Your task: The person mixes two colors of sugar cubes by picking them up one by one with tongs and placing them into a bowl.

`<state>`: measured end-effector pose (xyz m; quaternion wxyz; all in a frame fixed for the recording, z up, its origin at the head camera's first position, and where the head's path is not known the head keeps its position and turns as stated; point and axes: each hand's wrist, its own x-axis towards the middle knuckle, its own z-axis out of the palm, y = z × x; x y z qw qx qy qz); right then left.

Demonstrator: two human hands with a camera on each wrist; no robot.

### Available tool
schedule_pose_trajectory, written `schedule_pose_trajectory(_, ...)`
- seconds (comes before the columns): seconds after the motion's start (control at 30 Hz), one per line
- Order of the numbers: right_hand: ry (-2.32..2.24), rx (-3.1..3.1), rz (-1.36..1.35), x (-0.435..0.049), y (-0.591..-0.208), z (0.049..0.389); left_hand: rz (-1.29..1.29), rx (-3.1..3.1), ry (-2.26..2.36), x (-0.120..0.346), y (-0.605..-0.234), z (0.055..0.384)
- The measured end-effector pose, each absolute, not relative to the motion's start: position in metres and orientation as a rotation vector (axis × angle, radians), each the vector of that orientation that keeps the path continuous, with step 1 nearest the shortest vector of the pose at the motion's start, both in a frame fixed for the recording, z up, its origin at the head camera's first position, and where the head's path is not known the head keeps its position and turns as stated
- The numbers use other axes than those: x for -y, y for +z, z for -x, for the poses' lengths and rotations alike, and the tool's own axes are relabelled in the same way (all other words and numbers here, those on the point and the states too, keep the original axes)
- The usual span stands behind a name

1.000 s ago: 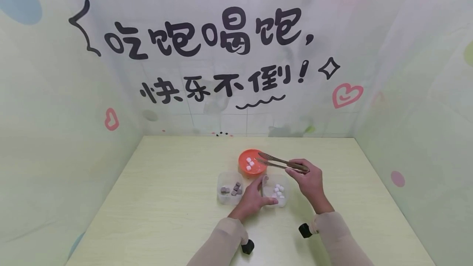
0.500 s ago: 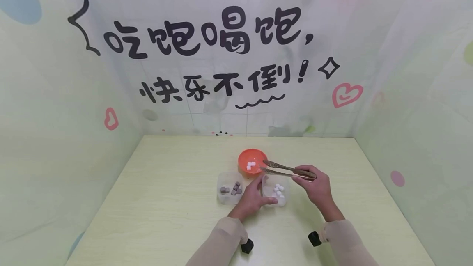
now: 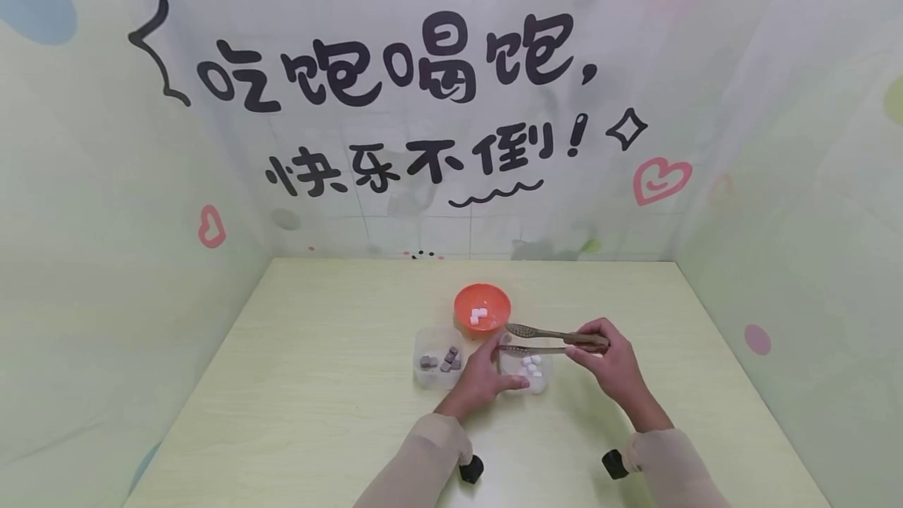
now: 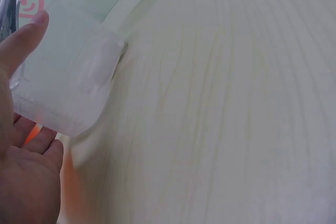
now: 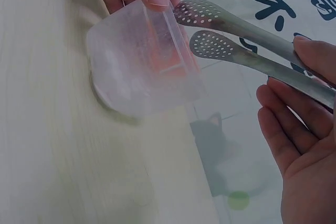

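With my left hand (image 3: 480, 382) I hold a clear plastic container (image 5: 126, 61) at its left side, thumb near the front wall and fingers toward the back. Several white cubes (image 3: 532, 372) lie inside. My right hand (image 3: 608, 359) grips metal tongs (image 3: 546, 333) whose perforated tips hang over the back of this container. The tips stand apart, with nothing between them, in the right wrist view. Just behind is an orange bowl (image 3: 469, 299) with a few white cubes (image 3: 478, 316) in it.
A second clear container (image 3: 427, 341) holding several brown cubes (image 3: 451, 359) stands left of my left hand. All of it rests on a pale wood table (image 3: 317, 382), with printed cloth walls (image 3: 451, 234) at the back and sides.
My right hand has moved the tongs from over the orange bowl to the right and toward me, above the container. One white cube in the bowl has shifted. My left hand stays put.
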<state>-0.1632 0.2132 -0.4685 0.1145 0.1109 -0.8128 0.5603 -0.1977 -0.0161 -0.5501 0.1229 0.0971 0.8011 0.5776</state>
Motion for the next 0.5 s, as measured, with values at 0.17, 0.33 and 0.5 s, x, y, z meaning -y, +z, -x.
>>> schedule_pose_trajectory(0.17, 1.671, 2.381, -0.346, -0.225, -0.484, 0.168, -0.303, -2.326, 1.704, 0.016, -0.55, 0.198)
schedule_pose_trajectory(0.33, 1.677, 2.367, -0.406, -0.231, -0.489, 0.168, -0.321, -2.326, 1.7, 0.017, -0.551, 0.198)
schedule_pose_trajectory(0.5, 1.661, 2.315, -0.441, -0.227, -0.484, 0.165, -0.319, -2.321, 1.694, 0.017, -0.551, 0.199)
